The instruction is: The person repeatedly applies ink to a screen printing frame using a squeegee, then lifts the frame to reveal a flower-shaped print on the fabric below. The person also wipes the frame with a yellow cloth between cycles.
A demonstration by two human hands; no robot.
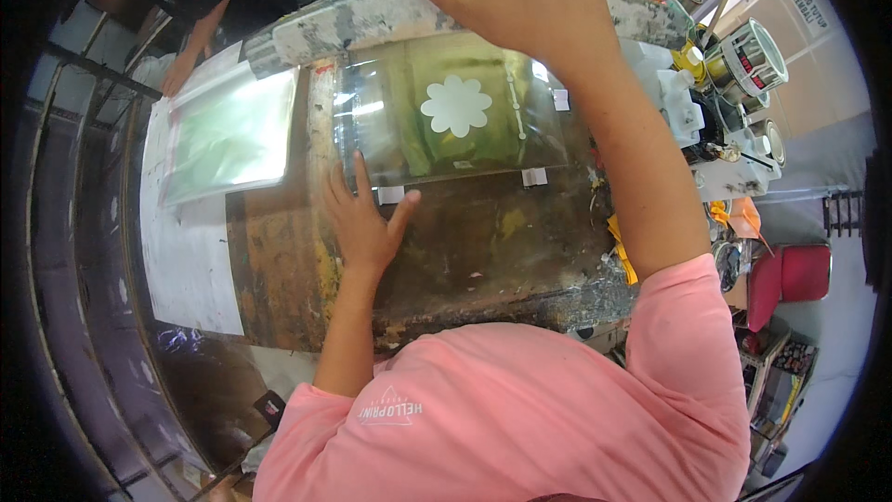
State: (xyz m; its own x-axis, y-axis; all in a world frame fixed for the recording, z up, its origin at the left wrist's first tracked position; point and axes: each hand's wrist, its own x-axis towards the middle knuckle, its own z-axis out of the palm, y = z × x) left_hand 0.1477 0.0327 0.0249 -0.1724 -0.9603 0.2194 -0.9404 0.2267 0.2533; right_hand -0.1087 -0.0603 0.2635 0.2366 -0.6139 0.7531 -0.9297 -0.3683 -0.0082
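Showing a clear, glossy plastic sheet (483, 149) laid flat on a stained brown surface (465, 242), near the middle of the view and between both hands. Looks yellow-green across its centre and more colourless toward the left and right ends, with bright glints at the left edge. Bears a pale grey flower shape (455, 106) with rounded petals and, to the right of that, a thin pale strip (517, 107) dotted along its length. Runs longest from left to right in the visible part, with the near edge toward the person and the far edge lost behind a mottled grey-white bar (339, 30). Has the strip set across that axis, running away from the person. Rests the left hand (362, 223) unclenched, with fingers spread at the near left corner, clasping nothing visible. Reaches the right hand (520, 0) over the bar, with fingertips cut off above; cannot tell whether gripping. Includes, at right, a silver can (746, 58) and white plastic jugs (683, 112), with contents too unclear to tell.
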